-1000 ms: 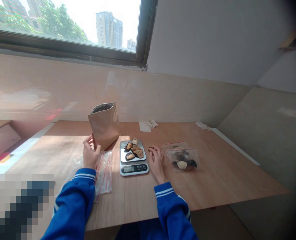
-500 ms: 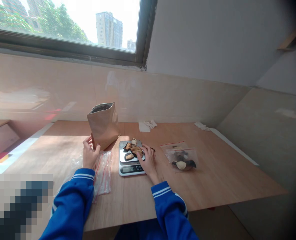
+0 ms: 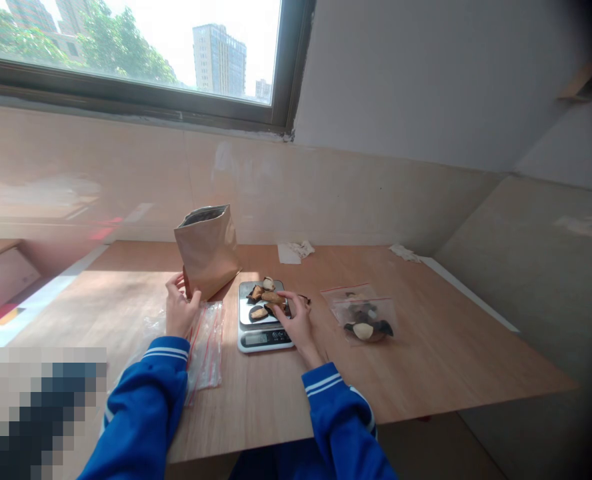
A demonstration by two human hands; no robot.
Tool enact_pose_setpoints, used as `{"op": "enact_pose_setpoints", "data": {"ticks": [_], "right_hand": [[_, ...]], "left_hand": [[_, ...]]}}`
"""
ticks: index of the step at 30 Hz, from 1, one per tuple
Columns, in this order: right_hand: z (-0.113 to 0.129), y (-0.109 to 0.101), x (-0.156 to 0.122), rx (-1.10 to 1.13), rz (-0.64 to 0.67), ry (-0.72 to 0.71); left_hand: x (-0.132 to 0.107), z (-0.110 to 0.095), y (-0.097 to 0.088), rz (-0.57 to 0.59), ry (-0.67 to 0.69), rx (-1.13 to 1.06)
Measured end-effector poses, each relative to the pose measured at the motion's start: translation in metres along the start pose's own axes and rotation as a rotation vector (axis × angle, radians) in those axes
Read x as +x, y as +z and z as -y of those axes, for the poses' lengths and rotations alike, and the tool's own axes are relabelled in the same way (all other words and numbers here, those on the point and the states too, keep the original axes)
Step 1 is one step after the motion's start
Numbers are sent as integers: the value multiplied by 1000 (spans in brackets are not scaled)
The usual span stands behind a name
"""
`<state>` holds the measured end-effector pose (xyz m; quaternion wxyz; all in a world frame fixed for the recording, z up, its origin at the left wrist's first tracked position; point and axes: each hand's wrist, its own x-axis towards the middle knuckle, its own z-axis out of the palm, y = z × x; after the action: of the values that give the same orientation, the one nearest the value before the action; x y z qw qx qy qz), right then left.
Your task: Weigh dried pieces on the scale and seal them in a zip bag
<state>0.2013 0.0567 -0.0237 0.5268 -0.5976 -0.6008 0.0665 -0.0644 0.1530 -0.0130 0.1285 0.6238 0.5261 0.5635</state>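
R hand [image 3: 299, 320]: fingers curled over the scale's right edge, fingertips [image 3: 282, 301] pinched at a brown chip [image 3: 272, 298] on the pan. Grip nearly closed on it; can't tell if the chip was lifted or only touched.
L hand [image 3: 179, 307]: at the base of the bag, thumb and fingers spread, touching its lower left corner. Grip loose, half open, steadying rather than clamping.
Chips: small heap of brown, dark and pale dried pcs on the scale pan, between the two hands.
Handling, chips: judged v. light, thin, stiff and brittle; likely to snap if squeezed. Best taken by the edges w/ fingertips, one pc at a time.
Scale [image 3: 263, 319]: flat, steel pan, display at the front edge; sat on the tabletop just right of the bag. Digits too small to read.
Bag [image 3: 209, 250]: kraft paper, upright, mouth open, tilted slightly. Judged light and easy to tip; hold low at the base or by a side fold.
Zip bags [image 3: 207, 343]: clear, red strip, stack lying flat under and beside the L wrist. Thin, slippery, floppy.
Filled pouches [image 3: 363, 313]: two clear ones w/ dark and pale pcs, right of the scale, apart from the R hand.
Tabletop [image 3: 426, 347]: wood, sunlit patch at left.
Paper scraps [image 3: 296, 251]: by the back wall, well apart.
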Motion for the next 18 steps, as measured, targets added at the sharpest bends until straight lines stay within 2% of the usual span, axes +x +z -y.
{"op": "enact_pose_setpoints", "data": {"ticks": [4,7,10,14,16,18], "right_hand": [[5,0,1,27,-26,-39],[4,0,2,35,-95,-30],[-6,-6,5,21,-264,55],[-31,-20,8,-162,-495,188],[-43,-25,6,-260,-507,209],[-51,-25,4,-338,-463,202]], "left_hand": [[0,-2,0,-3,2,2],[0,-2,0,-1,1,0],[0,-1,0,3,-5,-8],[0,0,0,7,-10,-19],[0,1,1,7,-14,-29],[0,0,1,7,-20,-40]]}}
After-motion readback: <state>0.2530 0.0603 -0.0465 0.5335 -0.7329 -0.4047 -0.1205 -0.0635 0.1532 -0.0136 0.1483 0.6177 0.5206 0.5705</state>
